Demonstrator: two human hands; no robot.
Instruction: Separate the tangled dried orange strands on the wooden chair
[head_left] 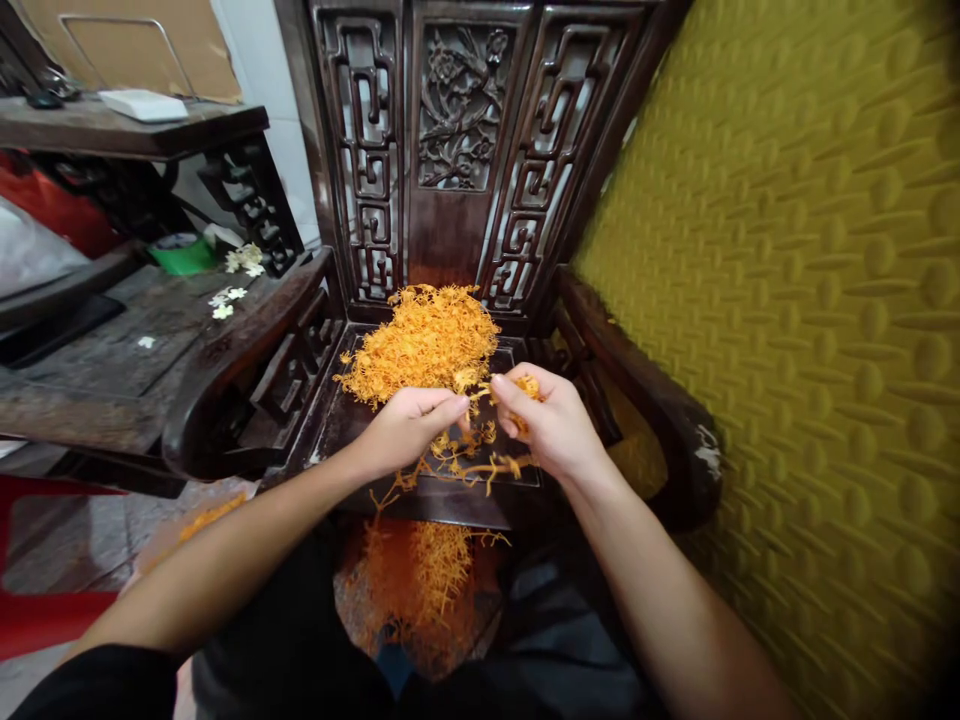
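A heap of small orange, branching sprigs (427,340), which look like plastic flower parts, lies on the seat of a dark carved wooden chair (456,228). In front of it, my left hand (409,425) pinches the end of an orange sprig (482,390) between thumb and fingers. The other end of that sprig runs to my right hand (555,425), whose thumb and fingers are closed around several more orange sprigs (529,386). Loose orange stems (504,466) lie on the seat's front part below both hands.
Below the seat edge, between my legs, is another mass of orange stems (442,570). Curved armrests (645,390) flank the seat. A textured yellow wall (810,250) stands close on the right. On the left are a wooden surface with green tape (182,255), pale flowers (225,302) and a red stool (60,620).
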